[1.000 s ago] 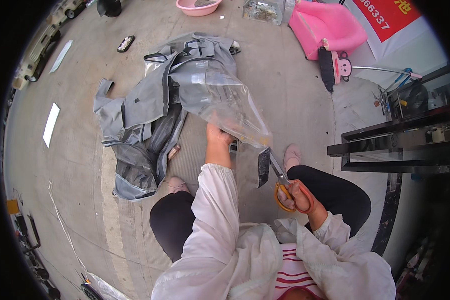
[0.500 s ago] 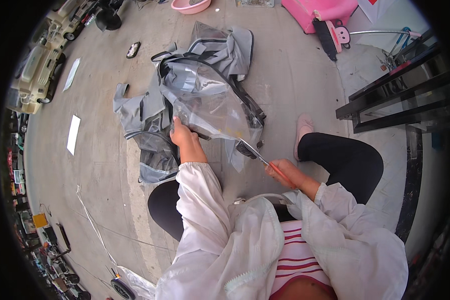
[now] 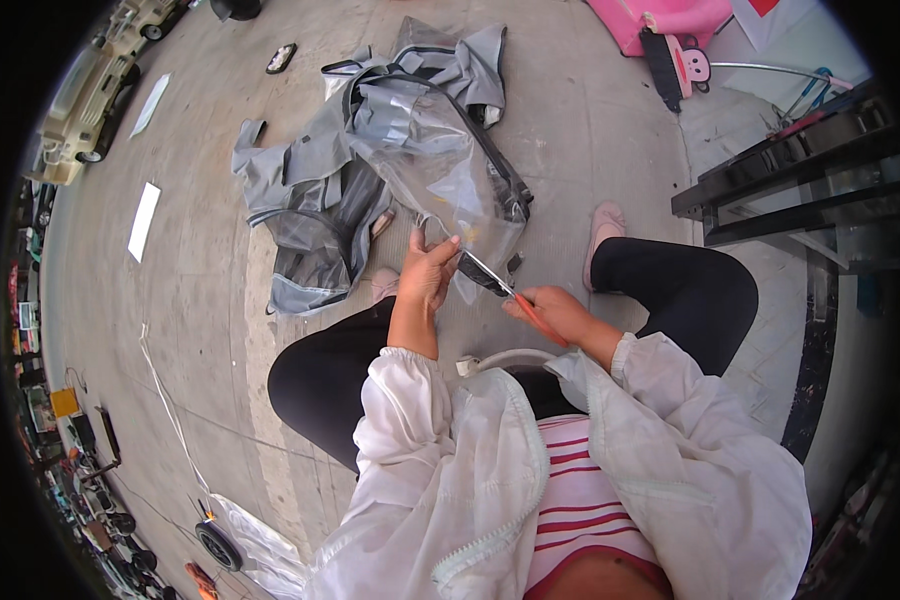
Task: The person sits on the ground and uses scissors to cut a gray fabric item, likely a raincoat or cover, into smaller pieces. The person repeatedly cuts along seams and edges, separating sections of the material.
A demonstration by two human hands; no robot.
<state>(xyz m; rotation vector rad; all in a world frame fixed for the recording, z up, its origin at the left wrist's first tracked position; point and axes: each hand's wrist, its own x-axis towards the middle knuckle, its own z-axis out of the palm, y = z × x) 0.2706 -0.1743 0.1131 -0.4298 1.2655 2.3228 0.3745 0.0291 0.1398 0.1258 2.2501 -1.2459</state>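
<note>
A grey cover with clear plastic panels and black trim (image 3: 320, 180) lies crumpled on the ground before me. My left hand (image 3: 427, 275) pinches the near edge of its clear plastic panel (image 3: 440, 190), fingers closed on the sheet. Just right of those fingers are the blades of a pair of scissors with orange handles (image 3: 538, 318). My right hand (image 3: 570, 315) is wrapped round these handles. A black strip (image 3: 480, 275) lies along the blades; whether it is attached to the plastic I cannot tell. The blade tips are close to my left fingertips.
Black metal framing (image 3: 790, 180) stands at the right. A pink case (image 3: 660, 20) and a dark pouch with a pink monkey face (image 3: 675, 68) are at the far right. Toy vehicles (image 3: 85, 110) line the left. A white strip (image 3: 143, 222) and a phone-like object (image 3: 281, 58) lie on the ground.
My left hand has moved right along the plastic edge, close to the scissors, and its grip is now a pinch. The scissors stay in my right hand. The view has shifted a little.
</note>
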